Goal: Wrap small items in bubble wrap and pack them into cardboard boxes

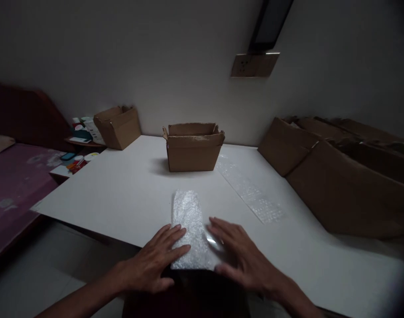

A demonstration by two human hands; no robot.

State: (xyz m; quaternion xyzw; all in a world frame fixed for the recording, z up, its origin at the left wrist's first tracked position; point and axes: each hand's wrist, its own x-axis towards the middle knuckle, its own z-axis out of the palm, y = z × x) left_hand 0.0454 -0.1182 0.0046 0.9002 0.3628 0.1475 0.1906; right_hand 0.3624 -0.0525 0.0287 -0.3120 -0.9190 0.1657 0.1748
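A folded, silvery-clear piece of bubble wrap (188,210) lies near the front edge of the white table. My left hand (158,256) rests on its left side, fingers spread, with nothing gripped. On the other side, my right hand (240,254) is open, its thumb apart from the fingers. Between this hand and the wrap a smooth shiny surface (212,241) catches the light; its kind cannot be made out. Part of it is hidden by the right hand.
A cardboard box (194,152) stands beyond the wrap. A long bubble wrap strip (251,190) lies to its right. Large cardboard boxes (348,190) line the right side. Another box (120,128) sits at the back left, near a bed (19,176). A socket panel (255,65) is on the wall.
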